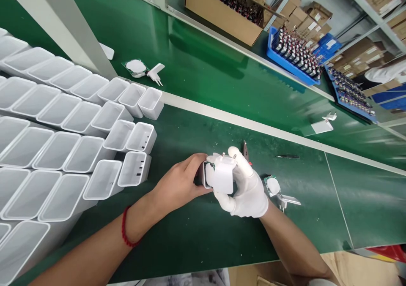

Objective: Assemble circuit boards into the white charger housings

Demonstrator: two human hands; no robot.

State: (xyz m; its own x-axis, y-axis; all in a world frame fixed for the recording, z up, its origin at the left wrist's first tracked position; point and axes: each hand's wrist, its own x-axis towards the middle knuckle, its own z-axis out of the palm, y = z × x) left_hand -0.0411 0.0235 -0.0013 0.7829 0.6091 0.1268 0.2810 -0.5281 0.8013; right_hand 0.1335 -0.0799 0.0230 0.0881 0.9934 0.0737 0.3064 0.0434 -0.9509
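My left hand (179, 182), bare with a red cord on the wrist, and my right hand (247, 189), in a white glove, meet over the green bench. Between them they grip a white charger body (222, 174) with two metal plug pins on top. The left fingers wrap the shell end, where a circuit board edge shows. The gloved fingers close round the plug end. Just right of the glove lies another small circuit board with a white part (272, 186) and a plug piece (290, 200).
Rows of open white charger shells (79, 138) fill the bench at the left. Small pliers (245, 150) and tweezers (287, 156) lie behind my hands. On the far belt lie loose plug parts (144, 69); blue trays (293, 51) and cardboard boxes stand beyond.
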